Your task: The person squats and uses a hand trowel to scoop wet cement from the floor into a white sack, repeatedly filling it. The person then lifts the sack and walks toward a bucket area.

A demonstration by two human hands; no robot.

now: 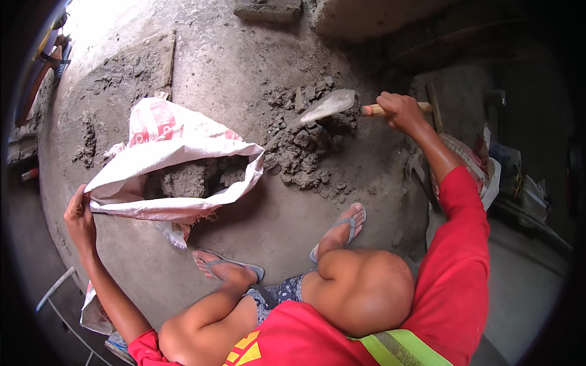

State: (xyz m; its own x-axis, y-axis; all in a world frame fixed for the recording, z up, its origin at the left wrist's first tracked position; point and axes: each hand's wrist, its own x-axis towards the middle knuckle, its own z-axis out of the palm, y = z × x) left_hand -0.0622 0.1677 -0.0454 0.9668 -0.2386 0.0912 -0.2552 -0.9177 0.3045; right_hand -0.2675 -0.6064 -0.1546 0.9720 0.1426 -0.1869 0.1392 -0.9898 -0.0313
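Note:
My left hand (80,215) grips the rolled rim of a white woven sack (178,148) at its left corner. The sack's mouth gapes toward me, and clumps of grey mortar (183,179) lie inside. My right hand (399,110) is closed around the wooden handle of a trowel (330,106). Its blade, coated in grey, points left above a heap of crumbly mortar (302,146) on the concrete floor. The heap lies just right of the sack's opening. Whether the blade touches the heap cannot be told.
My sandalled feet (343,231) rest on the floor between me and the heap. A wooden strip (171,64) lies on a mortar-smeared patch at the upper left. Another sack (462,158) stands to the right, near a clear plastic bag (533,196). A concrete block (270,11) sits at the top.

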